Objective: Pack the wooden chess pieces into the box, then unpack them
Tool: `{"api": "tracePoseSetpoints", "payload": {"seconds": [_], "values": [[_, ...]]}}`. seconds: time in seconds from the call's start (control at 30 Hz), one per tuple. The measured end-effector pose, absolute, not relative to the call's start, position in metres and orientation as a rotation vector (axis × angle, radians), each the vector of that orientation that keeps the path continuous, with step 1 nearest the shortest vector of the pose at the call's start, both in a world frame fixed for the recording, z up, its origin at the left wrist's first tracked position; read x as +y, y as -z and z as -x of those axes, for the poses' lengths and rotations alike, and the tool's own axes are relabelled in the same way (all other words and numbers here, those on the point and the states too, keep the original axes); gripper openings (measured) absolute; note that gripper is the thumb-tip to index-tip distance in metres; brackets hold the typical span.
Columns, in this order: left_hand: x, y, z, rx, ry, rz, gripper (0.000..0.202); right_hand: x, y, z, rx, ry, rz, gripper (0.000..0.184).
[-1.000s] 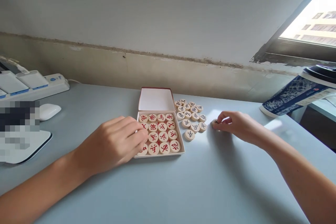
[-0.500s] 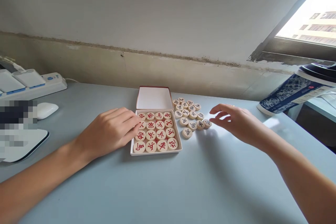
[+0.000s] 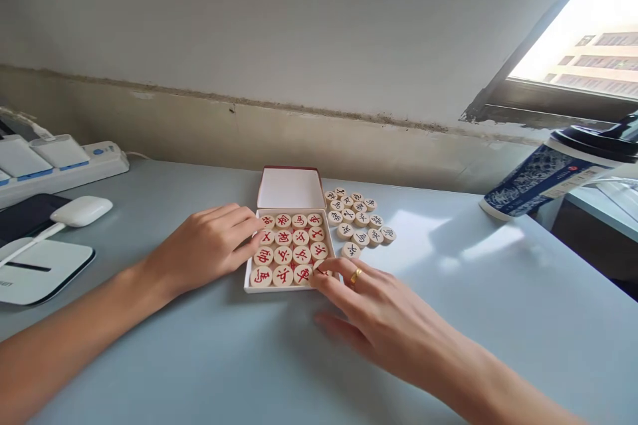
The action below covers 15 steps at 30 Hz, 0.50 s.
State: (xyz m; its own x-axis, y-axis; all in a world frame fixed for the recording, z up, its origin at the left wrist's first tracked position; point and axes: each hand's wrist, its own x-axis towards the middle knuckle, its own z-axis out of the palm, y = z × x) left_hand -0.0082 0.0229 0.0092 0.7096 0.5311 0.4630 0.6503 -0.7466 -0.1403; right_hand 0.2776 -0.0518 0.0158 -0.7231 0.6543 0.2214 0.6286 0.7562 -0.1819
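Box [image 3: 278,290] sat on the table [image 3: 199,372], mid-view, w/ its lid [image 3: 290,189] hinged open at 12 o'clock. Inside lay red-marked discs [image 3: 283,255], flat, approx. 4 rows of 4, the one at the box's 5 o'clock corner partly hidden by fingers.

R hand [image 3: 373,302] was at 4 o'clock of the box: index & middle fingertips down on that corner disc, thumb spread apart below, so no pinch. Gold ring [image 3: 355,276] on one finger. L hand [image 3: 214,239] lay at 9 o'clock, fingers bent together over the box's near-side rim; couldn't tell if they gripped it or just rested.

Dark-marked discs [image 3: 362,218] lay loose in a cluster at 2 o'clock, just beside the box, several touching, markings up.

Further out, btwn 9 & 10 o'clock: white case [image 3: 82,210] w/ a cable [image 3: 30,247], white pad [image 3: 64,265] & dark flat device [image 3: 24,212]. Power strip [image 3: 107,156] at 10 o'clock, plugs in it. Blue-&-white cup [image 3: 535,179], black lidded, stood well apart, btwn 2 & 3 o'clock. Window [image 3: 573,33] at 2 o'clock, bldg. outside; bare wall [image 3: 249,26] ran across 12.
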Motion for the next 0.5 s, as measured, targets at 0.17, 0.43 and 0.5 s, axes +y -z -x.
{"api": "tracePoseSetpoints", "payload": {"seconds": [0.17,0.43,0.5], "values": [[0.0223,-0.0083,0.0064,-0.948,0.573,2.624,0.032,-0.0519,-0.0162,-0.2772,-2.670,-0.071,1.102,0.025],[0.0223,-0.0095,0.0052,-0.957,0.557,2.639,0.035,-0.0525,-0.0166,-0.2773,-2.706,-0.072,1.127,0.028],[0.0222,-0.0095,0.0054,-0.964,0.549,2.645,0.034,-0.0508,-0.0170,-0.2791,-2.722,-0.075,1.084,0.028]]}}
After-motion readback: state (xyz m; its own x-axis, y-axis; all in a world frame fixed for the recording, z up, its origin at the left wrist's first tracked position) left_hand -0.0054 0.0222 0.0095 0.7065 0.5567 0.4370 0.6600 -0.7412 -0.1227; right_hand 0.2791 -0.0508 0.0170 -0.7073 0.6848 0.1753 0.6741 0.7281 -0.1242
